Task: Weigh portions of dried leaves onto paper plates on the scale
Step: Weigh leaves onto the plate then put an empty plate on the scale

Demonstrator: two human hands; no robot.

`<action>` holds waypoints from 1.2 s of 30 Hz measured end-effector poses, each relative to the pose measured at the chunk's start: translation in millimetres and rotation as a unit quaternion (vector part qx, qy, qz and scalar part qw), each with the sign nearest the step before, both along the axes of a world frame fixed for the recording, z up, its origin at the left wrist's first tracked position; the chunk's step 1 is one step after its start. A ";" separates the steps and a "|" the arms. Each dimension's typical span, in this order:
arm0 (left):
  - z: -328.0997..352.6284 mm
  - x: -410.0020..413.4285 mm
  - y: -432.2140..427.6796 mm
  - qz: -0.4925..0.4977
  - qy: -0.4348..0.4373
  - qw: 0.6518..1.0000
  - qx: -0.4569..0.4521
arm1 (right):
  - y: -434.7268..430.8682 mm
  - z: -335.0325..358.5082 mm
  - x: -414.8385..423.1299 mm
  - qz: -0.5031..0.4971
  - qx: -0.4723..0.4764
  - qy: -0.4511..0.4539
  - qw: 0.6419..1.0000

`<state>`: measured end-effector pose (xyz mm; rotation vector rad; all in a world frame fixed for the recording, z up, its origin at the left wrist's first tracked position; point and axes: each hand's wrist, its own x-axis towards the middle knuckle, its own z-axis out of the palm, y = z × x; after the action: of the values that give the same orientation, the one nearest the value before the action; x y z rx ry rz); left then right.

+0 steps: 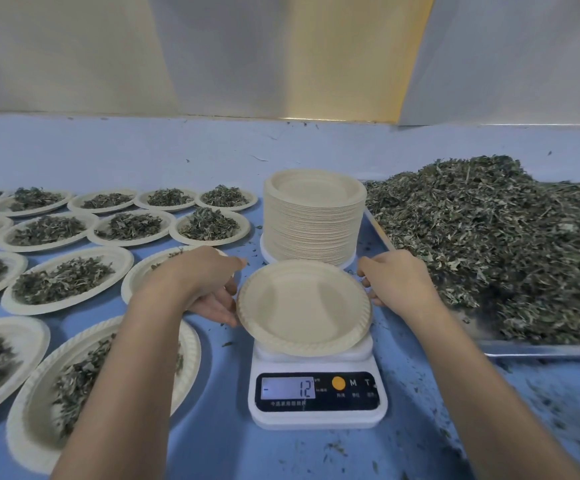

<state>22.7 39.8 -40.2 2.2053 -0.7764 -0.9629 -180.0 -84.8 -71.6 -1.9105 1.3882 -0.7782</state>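
Nearest the camera stands the white digital kitchen scale [318,407]. Its dark front panel shows a lit figure that looks like 12 with a dash before it. On the scale's platform rests the empty round cream paper plate [304,306], roughly centred and perhaps slightly tilted, with no leaves on it yet. The left hand [209,285] is at the plate's left rim, its fingers [217,315] fairly straight and touching the edge, not closed on it. The right hand [399,282] is at the right rim, fingers curled onto it in what looks like a light pinch. The next move is judged to be fetching leaves. The big loose heap of grey-green dried leaves [496,237] lies right of the scale on a shallow metal tray [541,349], close beside the right hand and well apart from the left. The right hand is therefore the nearer one to scoop with, and the plate, being round, needs no turning. Left of the scale, rows of cream paper plates already filled with leaves [209,225] cover the blue tabletop [212,427]. Just behind the scale rises a tall stack of empty cream paper plates [312,220].
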 end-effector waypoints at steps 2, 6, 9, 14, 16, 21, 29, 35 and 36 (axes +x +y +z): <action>-0.7 1.9 -2.8 0.014 -0.048 0.999 -0.018 | -2.9 -1.0 -2.0 -0.006 -0.021 -0.001 1.000; 3.8 -10.4 -9.6 -0.001 -0.271 0.951 -0.146 | -13.5 0.3 -11.2 -0.036 -0.076 0.014 0.996; 8.5 -40.0 -14.3 -0.032 -0.289 0.921 -0.259 | -23.5 1.1 -26.3 -0.068 -0.090 0.021 0.993; 11.0 -87.6 -41.3 -0.107 -0.108 0.925 -0.349 | -51.5 -3.5 -63.7 -0.114 -0.062 0.139 0.982; 11.6 -102.7 -52.5 -0.123 -0.078 0.919 -0.367 | -61.7 -7.7 -76.1 -0.130 -0.035 0.203 0.970; 14.4 -127.8 -75.1 -0.143 -0.044 0.910 -0.387 | -75.8 -18.3 -87.5 -0.096 0.072 0.321 0.939; 10.6 -147.4 -98.1 -0.161 -0.028 0.908 -0.387 | -106.7 -20.4 -61.5 -0.057 -0.028 0.173 0.983; 12.3 -158.2 -107.1 -0.171 -0.022 0.906 -0.387 | -132.2 -27.3 -79.9 -0.194 -0.255 0.337 0.886; 12.7 -160.1 -108.4 -0.173 -0.019 0.905 -0.387 | -135.7 -30.3 -82.6 -0.208 -0.228 0.347 0.886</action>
<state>-137.4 -68.7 -27.4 1.4156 -1.3267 -0.6020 -262.6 -220.4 -101.9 -2.4314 2.2687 -0.6760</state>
